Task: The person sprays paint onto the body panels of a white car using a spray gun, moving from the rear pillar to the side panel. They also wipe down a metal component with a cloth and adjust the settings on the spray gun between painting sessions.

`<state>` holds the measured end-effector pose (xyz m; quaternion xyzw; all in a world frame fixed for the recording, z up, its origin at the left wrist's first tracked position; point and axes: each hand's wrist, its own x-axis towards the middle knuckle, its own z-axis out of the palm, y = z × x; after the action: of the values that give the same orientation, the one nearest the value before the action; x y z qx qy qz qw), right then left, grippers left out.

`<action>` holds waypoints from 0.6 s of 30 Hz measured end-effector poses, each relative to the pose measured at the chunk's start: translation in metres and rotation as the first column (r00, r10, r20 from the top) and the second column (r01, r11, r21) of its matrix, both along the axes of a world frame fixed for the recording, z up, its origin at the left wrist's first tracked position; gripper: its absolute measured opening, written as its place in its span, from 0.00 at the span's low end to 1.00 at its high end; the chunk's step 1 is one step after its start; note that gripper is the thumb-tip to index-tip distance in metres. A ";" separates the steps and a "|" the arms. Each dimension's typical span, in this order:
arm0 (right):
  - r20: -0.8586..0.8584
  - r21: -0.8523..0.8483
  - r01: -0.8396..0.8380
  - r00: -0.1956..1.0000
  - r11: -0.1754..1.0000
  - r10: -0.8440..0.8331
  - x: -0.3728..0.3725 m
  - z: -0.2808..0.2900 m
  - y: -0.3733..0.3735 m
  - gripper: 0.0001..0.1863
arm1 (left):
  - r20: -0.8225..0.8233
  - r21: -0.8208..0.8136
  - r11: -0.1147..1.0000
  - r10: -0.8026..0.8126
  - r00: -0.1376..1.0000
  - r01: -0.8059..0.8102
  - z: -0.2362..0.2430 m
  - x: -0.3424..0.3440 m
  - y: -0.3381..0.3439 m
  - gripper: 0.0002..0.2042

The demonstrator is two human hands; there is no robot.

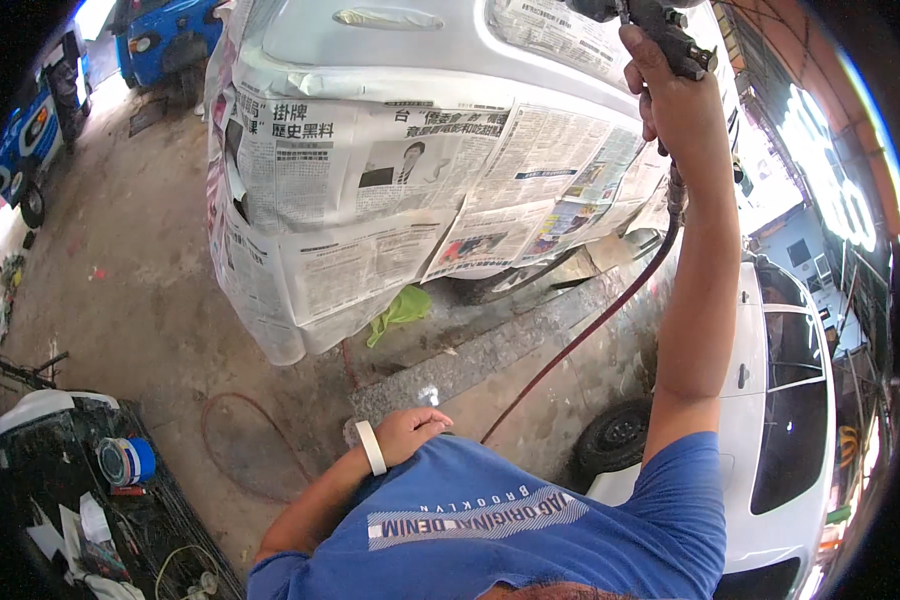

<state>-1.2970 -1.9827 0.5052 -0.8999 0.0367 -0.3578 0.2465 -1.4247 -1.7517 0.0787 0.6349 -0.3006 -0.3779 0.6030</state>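
Observation:
My right hand (652,85), raised at the far right, is wrapped round a dark spray gun (675,40). A dark red air hose (610,312) runs from its handle down toward my waist. In front of the gun stands a vehicle body with a pale, silvery-white painted panel (355,45), partly cut off at the top. Newspaper sheets (340,185) mask its lower part. My left hand (410,432) rests flat against my front at the waist, fingers extended and holding nothing; a white band (372,448) circles its wrist.
A grey plank (450,365) lies on the floor by a lime-green cloth (400,314). Hose loops (210,410) trail at left. A blue can (125,461) sits on a dark surface at lower left. A white car (740,440) stands right, and blue vehicles (175,35) far left.

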 end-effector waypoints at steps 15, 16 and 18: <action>-0.172 -0.106 -0.079 0.983 0.991 0.060 -0.004 0.006 0.006 0.30 | -0.040 0.030 0.999 -0.024 0.999 0.025 0.003 0.006 -0.001 0.13; -0.146 -0.092 -0.044 0.989 0.995 0.031 -0.002 0.009 0.003 0.29 | -0.051 0.022 0.999 -0.028 0.998 0.029 0.002 0.006 -0.001 0.13; -0.120 -0.078 -0.013 0.993 0.997 0.004 0.000 0.016 0.009 0.29 | -0.060 0.013 1.000 -0.028 0.998 0.029 0.003 0.007 0.000 0.13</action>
<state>-1.2971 -1.9741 0.5209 -0.9288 0.0334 -0.3035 0.2098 -1.4181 -1.7522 0.0817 0.6232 -0.2890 -0.4072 0.6019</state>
